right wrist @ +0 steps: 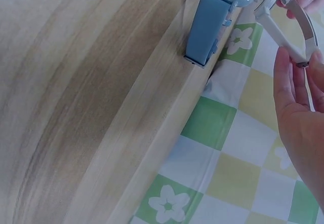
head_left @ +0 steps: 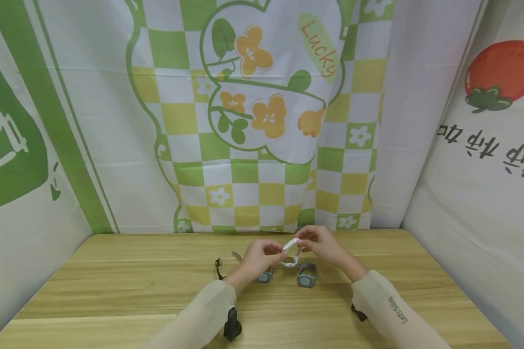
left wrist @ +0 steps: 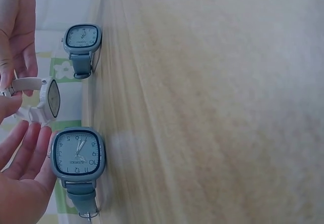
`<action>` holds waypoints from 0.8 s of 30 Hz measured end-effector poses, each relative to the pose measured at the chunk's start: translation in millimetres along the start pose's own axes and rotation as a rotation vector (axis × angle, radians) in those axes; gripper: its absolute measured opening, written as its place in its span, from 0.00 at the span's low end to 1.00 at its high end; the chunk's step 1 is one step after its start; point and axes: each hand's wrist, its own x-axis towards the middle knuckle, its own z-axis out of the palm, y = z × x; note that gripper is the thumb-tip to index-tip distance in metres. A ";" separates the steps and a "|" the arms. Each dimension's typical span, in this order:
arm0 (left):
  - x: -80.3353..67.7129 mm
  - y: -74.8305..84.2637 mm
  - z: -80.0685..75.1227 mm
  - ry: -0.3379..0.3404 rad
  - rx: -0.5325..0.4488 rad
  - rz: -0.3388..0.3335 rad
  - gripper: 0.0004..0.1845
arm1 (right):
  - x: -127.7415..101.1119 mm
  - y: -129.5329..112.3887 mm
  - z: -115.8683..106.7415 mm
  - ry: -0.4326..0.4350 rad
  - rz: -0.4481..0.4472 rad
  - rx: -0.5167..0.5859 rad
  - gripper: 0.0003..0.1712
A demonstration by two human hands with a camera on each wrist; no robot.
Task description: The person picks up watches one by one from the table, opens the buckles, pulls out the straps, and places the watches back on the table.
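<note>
A white wristwatch [head_left: 290, 261] is held up over the table between both hands, its strap forming a loop. My left hand [head_left: 260, 258] pinches it from the left. On the other side my right hand [head_left: 320, 243] grips the strap end between thumb and fingers. In the left wrist view the white watch [left wrist: 52, 100] shows its round dial side-on. Two blue-grey watches with squarish dials stand on the table below: one [head_left: 265, 277] partly hidden by the left hand, the other [head_left: 306, 276] beneath the right hand.
A thin black cable [head_left: 218, 266] lies left of the left hand. A black device [head_left: 232, 325] sits under the left cuff. The wooden table [head_left: 148, 281] ends at a checkered curtain [head_left: 257, 194] behind the hands, with printed cloth on both sides.
</note>
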 end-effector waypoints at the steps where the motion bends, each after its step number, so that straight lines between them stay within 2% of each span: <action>1: 0.2 0.2 -0.1 0.002 -0.004 -0.004 0.08 | -0.4 0.0 0.0 -0.001 -0.001 0.003 0.09; 7: 1.8 4.3 0.5 0.033 0.002 -0.013 0.09 | -2.0 -0.6 1.7 -0.010 -0.001 0.007 0.08; 14: 3.8 10.4 3.6 0.057 0.042 0.017 0.08 | -3.5 -1.5 5.5 -0.020 0.010 -0.008 0.08; 19: 4.6 12.3 5.1 0.060 0.056 0.053 0.07 | -3.7 -1.5 6.8 -0.022 0.005 -0.009 0.08; 24: 4.6 12.8 4.6 0.051 0.070 0.049 0.07 | -3.2 0.0 7.4 -0.019 0.002 0.004 0.08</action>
